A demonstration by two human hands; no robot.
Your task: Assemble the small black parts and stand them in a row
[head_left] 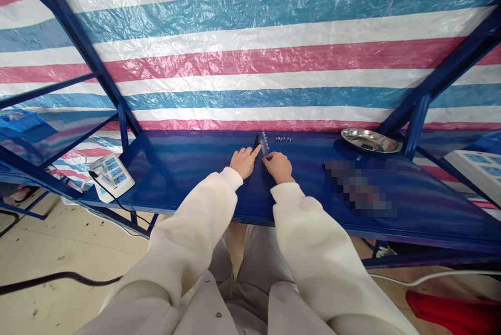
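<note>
A row of small clear plastic pieces point(264, 142) runs away from me across the blue tabletop. Just left of it stands a row of small black pieces point(257, 140). My left hand point(243, 162) rests on the table with the index finger stretched toward the clear row, its tip at or very near it; nothing shows in its grasp. At the near end of that row, my right hand point(279, 167) has thumb and index finger pinched together on a clear piece, mostly covered by the fingers. Several small shiny metal parts point(282, 140) lie in a short row to the right.
A round steel dish point(370, 140) sits at the back right of the blue table point(188, 168). Before it lies a pixelated dark object point(362, 189). A white power strip point(113, 176) with a black cable is at the left edge. Blue frame posts flank the table; a striped sheet hangs behind.
</note>
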